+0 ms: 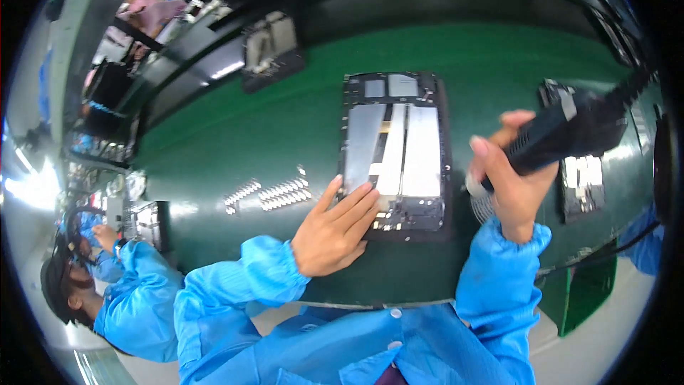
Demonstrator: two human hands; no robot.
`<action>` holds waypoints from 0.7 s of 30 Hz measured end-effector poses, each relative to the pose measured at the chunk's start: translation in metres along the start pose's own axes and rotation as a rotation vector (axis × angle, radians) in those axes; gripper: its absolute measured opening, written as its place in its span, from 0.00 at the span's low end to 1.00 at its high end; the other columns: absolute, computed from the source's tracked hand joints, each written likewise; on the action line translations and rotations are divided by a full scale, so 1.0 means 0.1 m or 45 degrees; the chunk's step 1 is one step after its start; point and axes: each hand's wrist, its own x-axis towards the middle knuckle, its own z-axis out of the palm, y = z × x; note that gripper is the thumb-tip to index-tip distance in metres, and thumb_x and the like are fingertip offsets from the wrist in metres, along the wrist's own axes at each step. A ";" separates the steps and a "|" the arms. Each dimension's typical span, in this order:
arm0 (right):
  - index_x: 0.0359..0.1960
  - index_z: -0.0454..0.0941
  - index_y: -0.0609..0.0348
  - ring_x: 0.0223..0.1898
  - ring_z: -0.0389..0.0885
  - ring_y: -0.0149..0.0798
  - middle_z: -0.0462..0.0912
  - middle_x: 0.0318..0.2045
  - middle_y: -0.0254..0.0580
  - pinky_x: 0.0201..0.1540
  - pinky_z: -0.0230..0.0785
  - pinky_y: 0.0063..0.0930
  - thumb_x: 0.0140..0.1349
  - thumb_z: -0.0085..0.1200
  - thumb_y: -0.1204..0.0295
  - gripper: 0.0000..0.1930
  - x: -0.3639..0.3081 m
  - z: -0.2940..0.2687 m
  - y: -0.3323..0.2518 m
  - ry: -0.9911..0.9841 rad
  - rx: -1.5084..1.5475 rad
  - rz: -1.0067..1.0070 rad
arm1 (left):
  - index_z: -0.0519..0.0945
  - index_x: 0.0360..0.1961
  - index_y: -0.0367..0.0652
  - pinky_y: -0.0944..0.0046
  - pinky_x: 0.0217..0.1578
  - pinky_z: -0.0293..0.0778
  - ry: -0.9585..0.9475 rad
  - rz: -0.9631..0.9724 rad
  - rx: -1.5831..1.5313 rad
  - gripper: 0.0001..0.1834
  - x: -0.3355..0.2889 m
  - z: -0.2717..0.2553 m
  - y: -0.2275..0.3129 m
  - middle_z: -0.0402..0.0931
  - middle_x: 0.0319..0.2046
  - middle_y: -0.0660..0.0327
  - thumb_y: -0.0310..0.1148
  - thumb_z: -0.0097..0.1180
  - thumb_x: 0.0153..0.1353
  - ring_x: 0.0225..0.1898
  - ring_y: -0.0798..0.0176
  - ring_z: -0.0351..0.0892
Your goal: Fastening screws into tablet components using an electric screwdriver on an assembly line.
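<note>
In front of me lies an opened tablet (422,150) with its silvery battery packs and black boards showing. My left hand (331,234) rests on its lower left edge, fingers stretched out, holding nothing. To the right of the tablet, my right hand (519,189) is closed around a black corded hand tool (552,135) with vent slots on its side. The tool is raised above the table and slightly blurred, so I cannot tell its exact kind. A pale round end shows beside my right palm.
Rows of small silvery parts (283,192) lie left of the tablet on the green tabletop (206,142). Another opened device (272,50) sits at the back left, and one more (583,182) at the right. A co-worker (135,292) in blue is at the left.
</note>
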 end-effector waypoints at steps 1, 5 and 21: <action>0.40 0.69 0.63 0.16 0.72 0.25 0.74 0.16 0.34 0.19 0.62 0.16 0.46 0.63 0.83 0.19 0.04 0.03 0.01 0.009 0.005 -0.030 | 0.72 0.49 0.31 0.41 0.61 0.48 0.000 0.014 0.008 0.32 -0.09 0.01 0.07 0.66 0.55 0.50 0.29 0.64 0.38 0.61 0.53 0.61; 0.39 0.70 0.64 0.16 0.72 0.24 0.74 0.16 0.33 0.19 0.61 0.16 0.47 0.62 0.83 0.17 0.16 -0.01 0.08 0.094 -0.111 -0.175 | 0.75 0.46 0.36 0.41 0.60 0.50 0.074 0.160 -0.072 0.26 -0.20 0.27 0.19 0.71 0.51 0.53 0.31 0.64 0.42 0.58 0.54 0.66; 0.36 0.70 0.65 0.17 0.74 0.27 0.76 0.17 0.37 0.20 0.64 0.19 0.48 0.61 0.82 0.15 0.20 0.08 0.37 0.018 -0.184 -0.070 | 0.58 0.61 0.31 0.47 0.63 0.35 0.897 -0.155 -0.988 0.38 0.60 0.45 -0.44 0.54 0.62 0.42 0.49 0.48 0.58 0.66 0.46 0.48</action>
